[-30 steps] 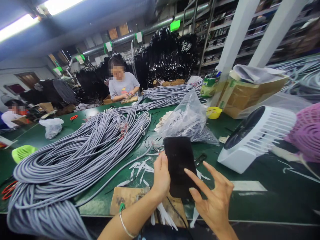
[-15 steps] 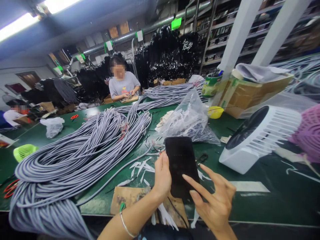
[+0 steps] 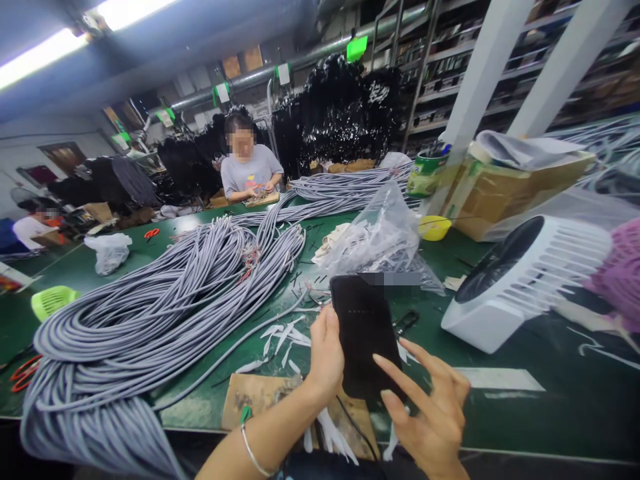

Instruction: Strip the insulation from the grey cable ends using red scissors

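View from a head-worn camera, looking down over a long green bench in a workshop. The left hand is closed around the left edge of a black phone, thumb along its side, holding it up facing the wearer. The phone is above the near edge of the bench, between the two hands, and its screen is dark. The right hand is open with fingers spread, holding nothing. Its forefinger reaches to the lower right of the screen; whether it touches the glass cannot be told. A thin bracelet circles the left wrist. A black cord runs from the phone's lower end down toward the wearer.

Under the phone a brown board lies flat on the bench, with white strips scattered on it and just beyond it. A large heap of grey cables fills the left half of the bench and stretches away to the far side. Behind the phone sits a clear bag stuffed with offcuts. To the right a white fan lies tilted on the bench, well apart from the hands. Beyond it are a yellow bowl and a cardboard box. At the far left edge lie a green basket and red scissors. Across the bench a person in a grey shirt sits working with both hands near a small board.
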`<state>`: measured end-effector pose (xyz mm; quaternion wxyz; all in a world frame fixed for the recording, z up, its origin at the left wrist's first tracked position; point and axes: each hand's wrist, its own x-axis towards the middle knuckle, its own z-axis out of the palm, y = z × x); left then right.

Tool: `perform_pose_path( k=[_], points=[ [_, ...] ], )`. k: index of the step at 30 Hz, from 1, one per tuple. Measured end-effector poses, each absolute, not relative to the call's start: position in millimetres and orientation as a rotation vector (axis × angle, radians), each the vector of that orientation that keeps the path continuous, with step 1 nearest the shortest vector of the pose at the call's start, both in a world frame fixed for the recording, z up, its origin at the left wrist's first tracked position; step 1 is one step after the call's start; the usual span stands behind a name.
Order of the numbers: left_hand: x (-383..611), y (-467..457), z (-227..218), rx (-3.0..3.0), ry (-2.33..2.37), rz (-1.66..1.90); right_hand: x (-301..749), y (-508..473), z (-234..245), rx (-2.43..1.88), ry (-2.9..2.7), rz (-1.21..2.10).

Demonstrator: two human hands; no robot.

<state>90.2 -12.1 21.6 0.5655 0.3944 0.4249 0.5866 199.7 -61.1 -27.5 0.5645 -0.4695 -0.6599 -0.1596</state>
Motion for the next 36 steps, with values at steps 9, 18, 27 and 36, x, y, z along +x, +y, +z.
perform_pose_path(
  k=[9,18,27,36],
  points=[
    [91.3,-13.2,23.1,0.880,1.010,1.396,200.7,-67.3,-33.6,-1.161,-1.427,-0.344],
    [91.3,-11.8,19.8,0.895,1.009,1.389,202.8,-69.6,-37.6,-1.179,-1.405,-0.344],
    [90.6,-11.8,20.9,0.953,1.017,1.382,203.7,-71.8,-39.3,-1.201,-1.401,-0.365],
    [89.2,-12.0,19.7,0.971,1.041,1.377,200.9,-72.6,-41.3,-1.189,-1.413,-0.364]
  ],
)
